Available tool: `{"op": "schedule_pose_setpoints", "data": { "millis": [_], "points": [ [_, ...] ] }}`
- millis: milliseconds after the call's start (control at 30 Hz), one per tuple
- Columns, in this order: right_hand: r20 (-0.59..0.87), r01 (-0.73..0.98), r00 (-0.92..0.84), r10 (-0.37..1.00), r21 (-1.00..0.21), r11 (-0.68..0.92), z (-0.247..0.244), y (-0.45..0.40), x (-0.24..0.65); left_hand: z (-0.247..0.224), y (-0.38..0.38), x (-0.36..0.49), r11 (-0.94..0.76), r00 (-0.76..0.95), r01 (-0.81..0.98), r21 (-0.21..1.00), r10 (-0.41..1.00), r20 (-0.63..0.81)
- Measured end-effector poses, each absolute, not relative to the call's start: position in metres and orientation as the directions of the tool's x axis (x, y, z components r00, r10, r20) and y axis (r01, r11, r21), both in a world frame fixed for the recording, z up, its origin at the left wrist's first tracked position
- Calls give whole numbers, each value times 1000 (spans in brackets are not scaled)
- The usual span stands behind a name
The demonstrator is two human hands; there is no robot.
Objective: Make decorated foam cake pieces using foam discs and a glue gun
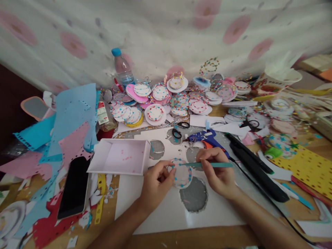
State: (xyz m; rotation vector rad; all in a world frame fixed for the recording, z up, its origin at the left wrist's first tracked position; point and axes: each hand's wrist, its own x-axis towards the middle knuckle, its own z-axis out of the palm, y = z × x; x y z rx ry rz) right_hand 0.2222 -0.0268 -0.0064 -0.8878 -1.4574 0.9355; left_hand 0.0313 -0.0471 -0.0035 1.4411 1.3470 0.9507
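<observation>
Between my hands is a round white paper disc (183, 177) ringed with small blue and red pieces. My left hand (158, 180) pinches its left edge between thumb and fingers. In my right hand (215, 169) are teal tweezers (220, 165), held level with the tip pointing left over the disc's upper part. Whether the tip grips a small piece is too small to tell. Beneath lies a white board (155, 214) with round holes cut in it. Just beyond my right hand rests a blue glue gun (207, 137).
An open white box (124, 157) with tiny pink bits stands left, near a phone (75, 186). Decorated discs (155, 114) pile along the back beside a water bottle (123, 67). Black scissors (176, 133) and a black hair straightener (256, 169) lie around the board; coloured paper scraps (72, 114) cover the left.
</observation>
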Motion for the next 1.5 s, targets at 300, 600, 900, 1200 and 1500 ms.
{"op": "schedule_pose_setpoints", "data": {
  "millis": [300,600,900,1200,1500],
  "points": [
    [429,118,-128,894,-888,444,-9,-28,225,-3,-48,31,28,102,266,964,993,-57],
    [427,130,-149,892,-886,445,-11,-27,227,-4,-48,31,-2,107,283,959,994,-29],
    [334,109,-103,937,-932,344,-9,-27,226,-4,-47,30,7,105,275,961,994,-38],
    [100,-93,-74,992,-991,93,-6,-23,221,-2,-48,28,8,119,261,965,992,-41],
    [7,-307,-135,991,-951,-35,-9,-19,218,-1,-50,27,-12,140,238,971,990,-22]
  ]
}}
